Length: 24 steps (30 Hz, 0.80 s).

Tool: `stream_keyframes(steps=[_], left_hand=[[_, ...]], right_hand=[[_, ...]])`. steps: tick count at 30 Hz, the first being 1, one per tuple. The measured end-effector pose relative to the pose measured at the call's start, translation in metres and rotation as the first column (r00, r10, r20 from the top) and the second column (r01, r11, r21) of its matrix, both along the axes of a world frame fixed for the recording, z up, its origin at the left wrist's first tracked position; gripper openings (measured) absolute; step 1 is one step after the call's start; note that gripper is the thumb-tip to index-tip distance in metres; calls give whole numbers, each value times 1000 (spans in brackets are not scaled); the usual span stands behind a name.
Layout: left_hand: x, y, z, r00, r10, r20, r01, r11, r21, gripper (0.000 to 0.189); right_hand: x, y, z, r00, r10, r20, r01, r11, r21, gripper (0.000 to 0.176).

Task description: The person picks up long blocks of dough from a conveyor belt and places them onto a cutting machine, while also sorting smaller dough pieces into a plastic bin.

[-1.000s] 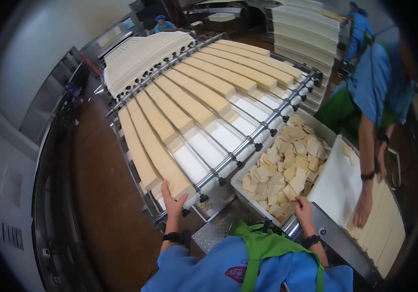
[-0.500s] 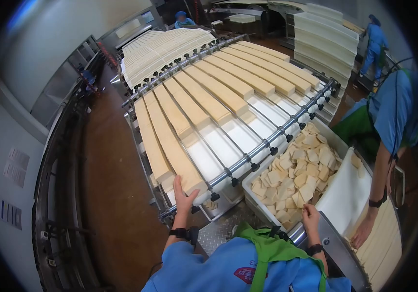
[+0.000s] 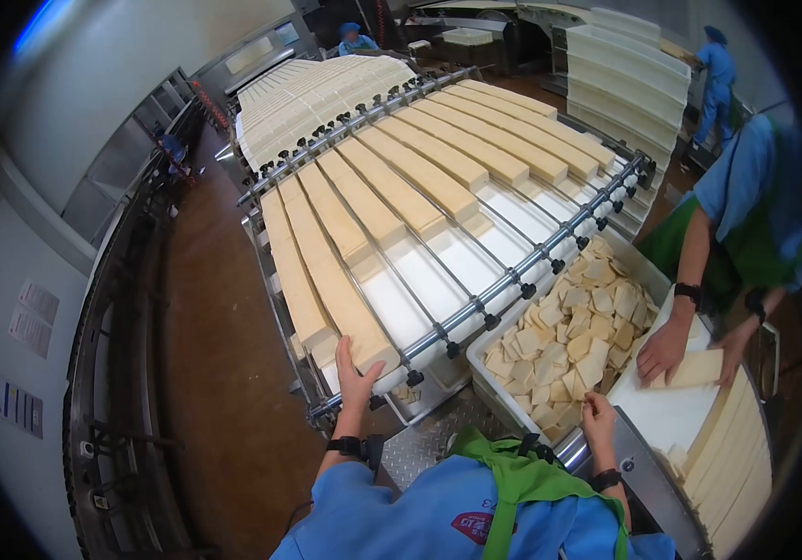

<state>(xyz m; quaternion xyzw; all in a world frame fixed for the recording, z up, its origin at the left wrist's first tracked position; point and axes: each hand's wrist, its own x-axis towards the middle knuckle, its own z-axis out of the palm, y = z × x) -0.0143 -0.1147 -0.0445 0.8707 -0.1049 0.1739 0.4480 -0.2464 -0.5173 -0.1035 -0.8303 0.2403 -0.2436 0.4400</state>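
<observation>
My left hand point(image 3: 356, 375), thumb and fingers spread, rests against the near end of a long row of pale, dough-coloured slices point(image 3: 337, 280). This row lies near the left side of a slanted rack point(image 3: 536, 250) with metal dividing rods. By the near rim of a white crate point(image 3: 491, 378), my right hand point(image 3: 599, 420) is held with its fingers curled together; whatever may be in them is hidden. Loose square slices point(image 3: 578, 327) fill the crate in a heap. Several similar long rows lie side by side between the rods.
On the right, a co-worker's hands point(image 3: 667, 353) hold a short pale block point(image 3: 695, 368) over a white surface beside long pale strips point(image 3: 727, 453). Black knobs line the rack's front bar. A brown floor aisle point(image 3: 200, 373) runs along the left; other people work farther back.
The co-worker on the right has brought a second hand in and now holds a pale block over the white surface. Both my hands stay practically where they were.
</observation>
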Motion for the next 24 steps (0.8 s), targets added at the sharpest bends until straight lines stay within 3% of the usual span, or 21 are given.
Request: stream_keyframes(steps=[6,24], left_hand=[[2,0,-2,1000,11,-14,-11,1000,-5,79],[6,-2,-6,999,29,-14,-29,999,14,75]], right_hand=[[-1,-2,1,998,24,-65,-23,1000,13,17],[3,3,6,1000,-7,-13,7,1000,-13,15]])
